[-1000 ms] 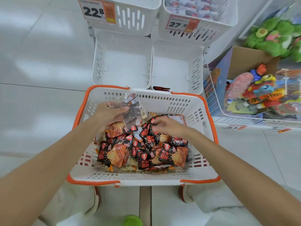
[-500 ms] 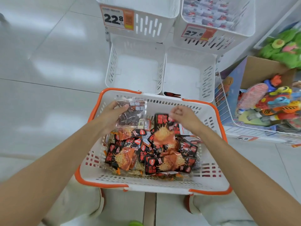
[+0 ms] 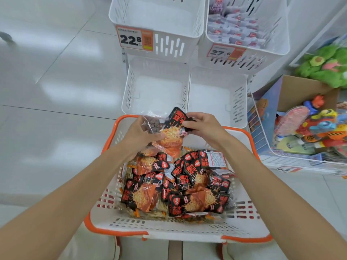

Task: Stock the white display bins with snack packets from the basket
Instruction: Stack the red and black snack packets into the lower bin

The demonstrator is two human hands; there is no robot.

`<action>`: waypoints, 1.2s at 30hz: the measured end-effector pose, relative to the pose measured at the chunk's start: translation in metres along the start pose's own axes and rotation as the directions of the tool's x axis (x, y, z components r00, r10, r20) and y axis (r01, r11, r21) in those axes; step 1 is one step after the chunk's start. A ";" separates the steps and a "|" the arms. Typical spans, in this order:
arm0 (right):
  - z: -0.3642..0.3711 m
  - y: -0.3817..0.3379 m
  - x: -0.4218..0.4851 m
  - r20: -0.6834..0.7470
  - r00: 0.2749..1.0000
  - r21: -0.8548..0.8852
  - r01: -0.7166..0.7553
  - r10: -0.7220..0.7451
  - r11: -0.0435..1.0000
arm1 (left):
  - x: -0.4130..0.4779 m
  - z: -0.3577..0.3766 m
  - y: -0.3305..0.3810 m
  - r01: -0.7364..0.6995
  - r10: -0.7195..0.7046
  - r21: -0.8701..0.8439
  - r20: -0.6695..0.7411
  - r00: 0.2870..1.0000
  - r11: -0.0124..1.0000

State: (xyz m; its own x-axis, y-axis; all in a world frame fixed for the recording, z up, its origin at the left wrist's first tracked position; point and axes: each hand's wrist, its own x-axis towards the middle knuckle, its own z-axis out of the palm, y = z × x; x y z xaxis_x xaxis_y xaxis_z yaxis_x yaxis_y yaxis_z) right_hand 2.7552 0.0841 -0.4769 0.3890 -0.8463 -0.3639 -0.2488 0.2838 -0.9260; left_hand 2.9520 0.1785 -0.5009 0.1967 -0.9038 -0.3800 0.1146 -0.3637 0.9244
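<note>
The two lower white display bins [image 3: 217,98] stand just beyond the far edge of the orange-rimmed basket [image 3: 169,225]. A heap of snack packets [image 3: 180,184] fills the basket's middle. Above its far rim, the left hand [image 3: 138,135] grips a clear packet [image 3: 152,124] of dark pieces. The right hand [image 3: 204,126] pinches a black-and-orange packet [image 3: 171,134], which the left thumb touches.

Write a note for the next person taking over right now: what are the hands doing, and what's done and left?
Left hand grips a clear packet.
Right hand pinches an orange packet by its top edge.
Both are above the basket's far rim; the pile lies in the basket.
Done: no packets show in the two lower bins.
Left: bin these two, then the pile.
</note>
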 end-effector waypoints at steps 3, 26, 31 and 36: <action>-0.023 -0.012 0.002 0.033 0.999 -0.095 -0.021 0.025 0.995 | 0.018 0.004 0.014 -0.032 0.032 0.002 -0.001 0.999 0.999; -0.106 0.040 0.182 0.116 0.940 -0.635 -0.178 0.320 0.752 | 0.186 -0.009 0.019 -0.112 0.117 0.049 -0.109 0.987 0.993; -0.075 0.007 0.167 0.061 0.996 -0.329 0.077 -0.060 0.941 | 0.185 -0.006 0.026 -0.135 0.138 0.065 -0.039 0.990 0.989; -0.004 -0.028 0.167 0.203 0.977 -0.182 0.100 -0.062 0.978 | 0.179 -0.019 0.046 -0.134 0.135 0.072 0.004 0.991 0.988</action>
State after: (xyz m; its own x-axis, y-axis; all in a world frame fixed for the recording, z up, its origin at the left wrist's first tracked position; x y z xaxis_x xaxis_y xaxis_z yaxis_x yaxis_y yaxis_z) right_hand 2.8234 -0.0676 -0.5114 0.5760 -0.7529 -0.3183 -0.3660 0.1106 -0.9240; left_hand 3.0111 0.0045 -0.5274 0.2068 -0.9454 -0.2521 0.0166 -0.2542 0.9670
